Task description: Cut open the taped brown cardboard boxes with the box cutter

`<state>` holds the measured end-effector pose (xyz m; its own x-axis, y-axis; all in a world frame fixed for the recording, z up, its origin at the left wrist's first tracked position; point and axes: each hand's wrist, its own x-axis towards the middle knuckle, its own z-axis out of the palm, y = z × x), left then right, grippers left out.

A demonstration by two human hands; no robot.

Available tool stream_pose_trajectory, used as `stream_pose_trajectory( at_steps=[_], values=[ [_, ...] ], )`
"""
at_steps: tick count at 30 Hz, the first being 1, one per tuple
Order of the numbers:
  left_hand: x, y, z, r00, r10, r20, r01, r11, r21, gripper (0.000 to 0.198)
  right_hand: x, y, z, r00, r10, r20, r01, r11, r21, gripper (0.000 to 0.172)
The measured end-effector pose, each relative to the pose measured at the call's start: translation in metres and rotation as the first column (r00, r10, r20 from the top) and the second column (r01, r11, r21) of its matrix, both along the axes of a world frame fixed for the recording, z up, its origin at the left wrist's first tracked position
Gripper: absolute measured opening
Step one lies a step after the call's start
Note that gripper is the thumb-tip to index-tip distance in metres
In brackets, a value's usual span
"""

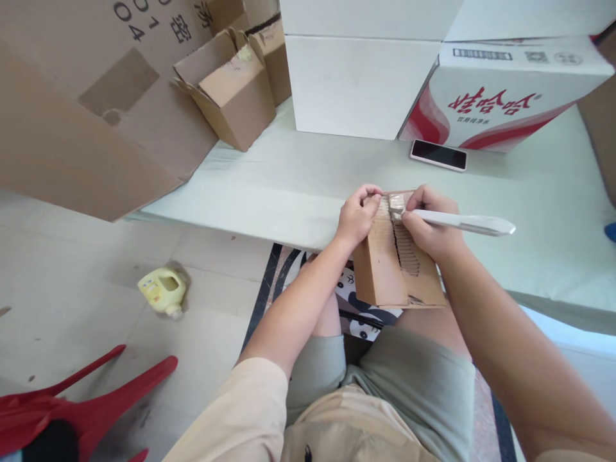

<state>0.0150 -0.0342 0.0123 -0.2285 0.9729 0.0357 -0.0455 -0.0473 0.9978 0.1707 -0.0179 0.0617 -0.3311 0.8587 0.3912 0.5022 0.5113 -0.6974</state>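
A small flattened brown cardboard box (385, 273) rests partly on the near edge of the table and partly over my lap. Its upper face has a torn strip of exposed ribs, with clear tape near the far end. My left hand (360, 215) is closed on the far left edge of the box, thumb on top. In my right hand (430, 221) is a craft knife (464, 222) with a long white handle that points to the right. Its metal tip touches the taped, torn part of the box, close to my left fingers.
A phone (438, 155) lies on the green-covered table (269, 199), before white and red cartons (500, 96). Open cardboard boxes (240, 102) and a large carton (86, 128) stand at left. On the floor are a yellow jug (162, 290) and a red stool (106, 410).
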Motion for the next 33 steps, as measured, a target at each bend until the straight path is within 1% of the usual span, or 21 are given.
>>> stream_pose_trajectory(
  at_steps=[4,9,15,18,23,28,33],
  values=[
    [-0.0003,-0.0005,0.0006,1.000,0.010,-0.008,-0.010,1.000,-0.008,0.006,0.0002,-0.0006,-0.0009,1.000,-0.017,0.004,0.017,1.000,-0.002,0.012],
    [-0.0005,-0.0012,0.0013,1.000,0.008,-0.017,-0.008,1.000,-0.012,0.006,0.0010,-0.0009,-0.0051,0.998,-0.050,-0.047,0.048,0.998,-0.026,0.018],
    [0.0000,-0.0016,0.0010,1.000,0.013,-0.016,-0.013,1.000,-0.010,0.006,0.0006,-0.0026,-0.0057,0.995,-0.034,-0.091,0.031,0.999,-0.026,0.019],
    [0.0000,-0.0013,0.0002,1.000,0.011,-0.009,-0.011,1.000,-0.010,0.006,0.0001,-0.0035,-0.0044,0.992,-0.035,-0.119,0.033,0.999,-0.019,0.017],
    [-0.0002,-0.0008,-0.0006,1.000,0.013,0.000,-0.013,1.000,-0.001,0.006,0.0008,-0.0045,-0.0037,0.984,-0.006,-0.178,0.000,0.999,-0.034,0.010],
    [-0.0004,-0.0013,0.0012,1.000,0.006,-0.006,-0.006,1.000,-0.012,0.006,0.0022,-0.0066,-0.0034,0.978,0.039,-0.207,-0.053,0.997,-0.062,0.010],
    [-0.0003,-0.0014,0.0022,1.000,0.010,0.000,-0.010,1.000,-0.004,0.006,0.0007,-0.0077,-0.0049,0.960,0.010,-0.280,-0.046,0.991,-0.123,0.010]
  ],
)
